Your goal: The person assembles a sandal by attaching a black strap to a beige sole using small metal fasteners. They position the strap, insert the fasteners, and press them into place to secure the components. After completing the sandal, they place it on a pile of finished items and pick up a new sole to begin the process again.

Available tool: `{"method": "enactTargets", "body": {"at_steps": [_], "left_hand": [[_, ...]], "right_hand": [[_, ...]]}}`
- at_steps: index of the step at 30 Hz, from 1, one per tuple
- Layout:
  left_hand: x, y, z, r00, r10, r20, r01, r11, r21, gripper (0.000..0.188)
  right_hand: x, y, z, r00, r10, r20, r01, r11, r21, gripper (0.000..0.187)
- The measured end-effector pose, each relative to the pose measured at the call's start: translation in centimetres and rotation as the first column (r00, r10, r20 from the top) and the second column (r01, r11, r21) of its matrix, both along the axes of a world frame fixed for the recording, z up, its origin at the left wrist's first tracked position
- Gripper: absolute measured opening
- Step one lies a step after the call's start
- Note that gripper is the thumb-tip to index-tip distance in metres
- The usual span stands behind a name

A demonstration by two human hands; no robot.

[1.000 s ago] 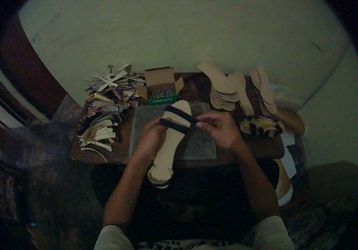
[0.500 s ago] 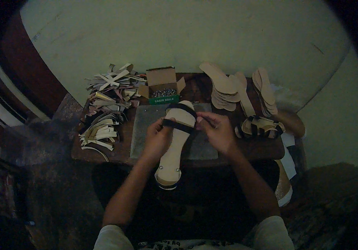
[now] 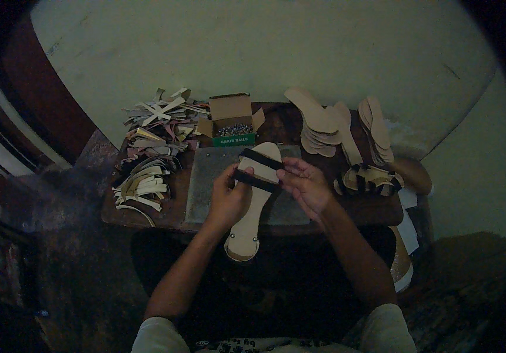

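Observation:
A beige sandal (image 3: 257, 205) with two black straps across its front is held up over the near edge of the table, toe pointing away from me. My left hand (image 3: 230, 196) grips its left side, with the thumb by the nearer black strap (image 3: 255, 180). On the right side, my right hand (image 3: 307, 183) pinches the sandal's edge at the strap ends. Two shiny nail heads show near the heel. Beneath the sandal lies a grey slab (image 3: 211, 182) on the wooden table.
An open green box of nails (image 3: 233, 130) stands behind the slab. Leather strips (image 3: 146, 180) are heaped at the left. Beige insoles (image 3: 315, 120) lie in piles at the back right, near a strapped sandal (image 3: 369, 180). A pale wall (image 3: 265, 47) rises behind the table (image 3: 125, 216).
The sandal's heel has swung slightly up and right, and the sole has tilted a little. My right hand has turned, its fingers shifting along the straps' right ends.

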State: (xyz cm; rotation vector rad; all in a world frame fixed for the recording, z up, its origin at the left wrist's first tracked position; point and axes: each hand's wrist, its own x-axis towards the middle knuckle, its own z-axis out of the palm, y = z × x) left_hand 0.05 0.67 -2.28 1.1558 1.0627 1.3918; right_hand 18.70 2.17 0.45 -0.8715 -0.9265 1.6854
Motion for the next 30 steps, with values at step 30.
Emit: {"method": "enactTargets", "body": {"at_steps": [30], "left_hand": [[-0.1, 0.2, 0.7, 0.983, -0.019, 0.182, 0.009, 0.999, 0.054, 0.026]], "right_hand": [[2.3, 1.7, 1.1, 0.887, -0.063, 0.456, -0.117, 0.927, 0.356, 0.024]]}}
